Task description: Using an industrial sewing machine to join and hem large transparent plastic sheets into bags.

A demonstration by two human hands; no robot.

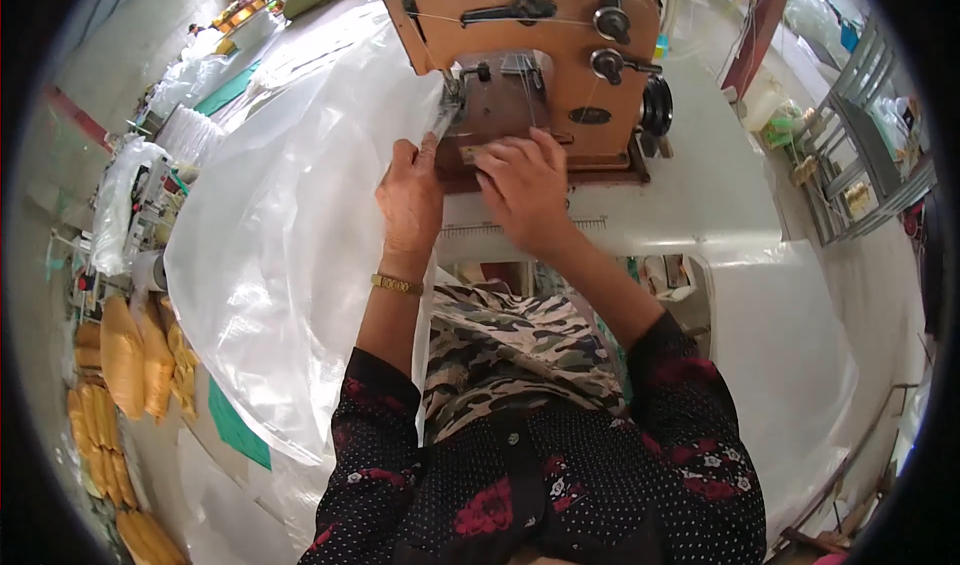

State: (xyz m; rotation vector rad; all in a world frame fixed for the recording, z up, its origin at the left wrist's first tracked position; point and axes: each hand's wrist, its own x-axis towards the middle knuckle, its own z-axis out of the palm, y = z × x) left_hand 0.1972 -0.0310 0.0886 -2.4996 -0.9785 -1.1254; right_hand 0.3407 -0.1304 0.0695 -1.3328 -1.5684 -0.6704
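An orange-tan sewing machine (600,105) with black knobs stands on a white table in front of me. A large sheet of clear plastic film (270,265) spreads to its left, and its right edge runs up to the needle area. My left hand (410,200), with a gold-coloured band at the wrist, is closed on that edge just below the needle. My right hand (525,190) rests against the front of the machine's base, its fingers loosely bent and a little apart. Nothing shows between them. Thin threads hang on the machine just above this hand.
A ruler strip (470,230) lies along the near side of the machine. Below it, a table opening shows loose items (665,277). Yellow-orange bundles (125,355) are at the far left, near a green sheet (240,425). A grey metal frame (865,155) stands at the right.
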